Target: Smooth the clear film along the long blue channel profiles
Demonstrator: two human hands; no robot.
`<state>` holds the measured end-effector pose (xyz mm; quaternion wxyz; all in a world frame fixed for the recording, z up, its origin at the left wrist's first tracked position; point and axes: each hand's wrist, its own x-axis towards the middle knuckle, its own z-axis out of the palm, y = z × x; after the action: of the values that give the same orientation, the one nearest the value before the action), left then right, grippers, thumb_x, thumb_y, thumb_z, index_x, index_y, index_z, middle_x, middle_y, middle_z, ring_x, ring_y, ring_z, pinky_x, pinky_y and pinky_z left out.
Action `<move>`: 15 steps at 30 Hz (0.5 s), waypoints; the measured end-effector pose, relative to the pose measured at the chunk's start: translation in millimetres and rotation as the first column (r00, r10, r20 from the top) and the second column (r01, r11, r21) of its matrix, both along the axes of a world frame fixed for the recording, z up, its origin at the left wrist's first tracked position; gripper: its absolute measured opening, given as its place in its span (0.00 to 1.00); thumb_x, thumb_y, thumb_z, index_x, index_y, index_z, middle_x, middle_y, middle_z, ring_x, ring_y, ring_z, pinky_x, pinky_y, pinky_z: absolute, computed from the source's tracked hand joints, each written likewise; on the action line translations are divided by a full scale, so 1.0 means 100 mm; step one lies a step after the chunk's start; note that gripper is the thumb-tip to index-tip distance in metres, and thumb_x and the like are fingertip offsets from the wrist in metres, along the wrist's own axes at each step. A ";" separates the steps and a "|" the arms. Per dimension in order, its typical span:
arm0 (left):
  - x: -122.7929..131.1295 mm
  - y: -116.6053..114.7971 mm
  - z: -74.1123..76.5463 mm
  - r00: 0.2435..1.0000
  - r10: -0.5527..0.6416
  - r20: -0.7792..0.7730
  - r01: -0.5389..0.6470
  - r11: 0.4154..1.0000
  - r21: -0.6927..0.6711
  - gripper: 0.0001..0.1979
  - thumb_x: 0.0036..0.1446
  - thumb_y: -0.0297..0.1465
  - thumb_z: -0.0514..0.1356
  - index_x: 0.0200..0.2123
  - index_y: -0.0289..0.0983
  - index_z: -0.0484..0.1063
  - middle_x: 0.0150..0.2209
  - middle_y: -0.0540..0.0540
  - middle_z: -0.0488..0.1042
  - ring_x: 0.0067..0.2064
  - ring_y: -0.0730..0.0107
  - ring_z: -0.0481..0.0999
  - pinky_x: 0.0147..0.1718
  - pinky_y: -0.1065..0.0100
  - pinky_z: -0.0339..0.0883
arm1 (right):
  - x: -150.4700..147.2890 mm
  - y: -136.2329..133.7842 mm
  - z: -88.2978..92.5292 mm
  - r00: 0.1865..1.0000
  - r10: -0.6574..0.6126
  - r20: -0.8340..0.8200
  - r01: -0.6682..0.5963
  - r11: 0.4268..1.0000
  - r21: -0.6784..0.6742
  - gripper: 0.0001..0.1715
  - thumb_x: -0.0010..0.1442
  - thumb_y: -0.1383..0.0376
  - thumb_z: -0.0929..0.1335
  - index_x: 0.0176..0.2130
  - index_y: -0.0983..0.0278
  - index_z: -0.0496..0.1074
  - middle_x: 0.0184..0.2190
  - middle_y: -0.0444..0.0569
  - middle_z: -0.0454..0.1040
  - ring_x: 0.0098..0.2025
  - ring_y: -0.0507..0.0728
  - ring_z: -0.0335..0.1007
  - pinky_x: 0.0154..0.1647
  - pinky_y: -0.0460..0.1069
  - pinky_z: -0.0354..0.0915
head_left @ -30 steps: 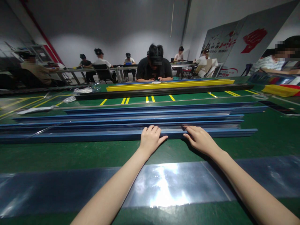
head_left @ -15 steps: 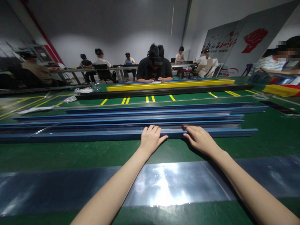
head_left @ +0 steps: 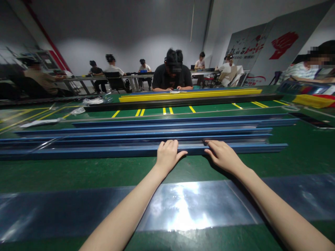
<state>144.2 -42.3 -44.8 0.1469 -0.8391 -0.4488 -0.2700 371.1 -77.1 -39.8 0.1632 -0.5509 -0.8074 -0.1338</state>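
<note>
Head: blue channel [head_left: 246, 149], yellow bin [head_left: 311, 101] beyond

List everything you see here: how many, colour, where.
Table: one, green, foreground
Sheet: one, shiny blue-grey, near edge
Blue rails: several, blue, mid-table
Black rail: one, black, beyond them
Yellow rails: at least one, yellow, further back
Wrap: some, clear, far left
Phone-like slab: one, dark, right
Tray: one, yellow, far right
People: several, varied clothes, background
Panels: two, grey with red, back right
Left grip: one, bare, on nearest blue rail
Right grip: one, bare, at same rail
</note>
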 end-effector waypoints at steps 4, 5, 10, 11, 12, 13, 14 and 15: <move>0.00 0.00 0.00 1.000 0.010 0.006 -0.010 1.000 0.004 0.19 0.50 0.48 0.56 0.29 0.36 0.65 0.30 0.46 0.72 0.35 0.65 0.69 0.32 0.66 0.54 | 0.00 0.00 0.00 1.000 0.003 0.004 -0.003 1.000 0.007 0.17 0.60 0.62 0.57 0.42 0.67 0.67 0.45 0.57 0.71 0.47 0.60 0.66 0.45 0.53 0.61; 0.00 0.00 0.01 1.000 0.015 0.008 -0.015 1.000 0.006 0.19 0.49 0.48 0.56 0.29 0.36 0.65 0.30 0.46 0.71 0.34 0.65 0.68 0.32 0.66 0.54 | 0.00 0.00 0.00 1.000 0.003 0.003 -0.003 1.000 0.011 0.17 0.60 0.62 0.57 0.42 0.67 0.67 0.44 0.57 0.71 0.46 0.60 0.66 0.45 0.53 0.61; 0.00 -0.01 0.01 1.000 0.025 0.006 -0.025 0.999 0.029 0.20 0.49 0.48 0.56 0.28 0.36 0.65 0.28 0.47 0.70 0.33 0.65 0.67 0.31 0.66 0.53 | 0.00 0.00 -0.01 1.000 0.006 0.005 -0.006 1.000 0.025 0.17 0.60 0.61 0.57 0.42 0.67 0.67 0.44 0.57 0.71 0.45 0.60 0.67 0.44 0.53 0.61; 0.00 -0.01 0.01 1.000 0.023 0.001 -0.023 0.999 0.037 0.19 0.49 0.48 0.56 0.28 0.36 0.66 0.28 0.47 0.70 0.33 0.65 0.66 0.31 0.66 0.53 | 0.00 0.00 -0.01 1.000 0.008 0.006 -0.008 1.000 0.025 0.17 0.60 0.61 0.57 0.42 0.67 0.67 0.44 0.57 0.71 0.45 0.60 0.67 0.44 0.53 0.61; 0.00 -0.01 0.01 1.000 0.020 -0.003 -0.020 0.999 0.045 0.19 0.49 0.48 0.56 0.28 0.36 0.66 0.28 0.46 0.70 0.33 0.65 0.66 0.31 0.66 0.53 | 0.00 0.00 -0.01 1.000 0.009 0.006 -0.009 1.000 0.026 0.17 0.60 0.61 0.57 0.42 0.67 0.67 0.44 0.57 0.71 0.45 0.60 0.67 0.44 0.53 0.61; 0.00 -0.01 0.01 1.000 0.019 -0.006 -0.018 0.998 0.053 0.19 0.50 0.48 0.55 0.28 0.36 0.66 0.29 0.46 0.69 0.34 0.64 0.66 0.31 0.66 0.53 | 0.00 0.00 -0.01 1.000 0.009 0.006 -0.009 1.000 0.027 0.17 0.60 0.62 0.57 0.42 0.67 0.67 0.44 0.57 0.71 0.45 0.60 0.67 0.44 0.53 0.61; 0.00 -0.01 0.01 1.000 0.018 -0.008 -0.017 0.998 0.060 0.19 0.50 0.48 0.55 0.28 0.36 0.66 0.29 0.46 0.69 0.34 0.64 0.65 0.31 0.65 0.53 | 0.00 0.00 -0.01 1.000 0.010 0.007 -0.010 1.000 0.027 0.17 0.60 0.62 0.57 0.42 0.67 0.67 0.44 0.57 0.71 0.45 0.60 0.66 0.44 0.53 0.61; 0.00 -0.01 0.01 1.000 0.017 -0.008 -0.017 0.998 0.066 0.19 0.50 0.48 0.55 0.28 0.36 0.66 0.30 0.46 0.69 0.35 0.64 0.65 0.31 0.65 0.53 | 0.00 0.00 -0.01 1.000 0.010 0.008 -0.010 1.000 0.026 0.17 0.60 0.61 0.57 0.42 0.67 0.67 0.44 0.57 0.71 0.45 0.60 0.66 0.44 0.53 0.61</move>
<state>143.7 -43.1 -44.2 0.1786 -0.8311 -0.4461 -0.2798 371.4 -76.9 -40.7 0.1678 -0.5443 -0.8089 -0.1455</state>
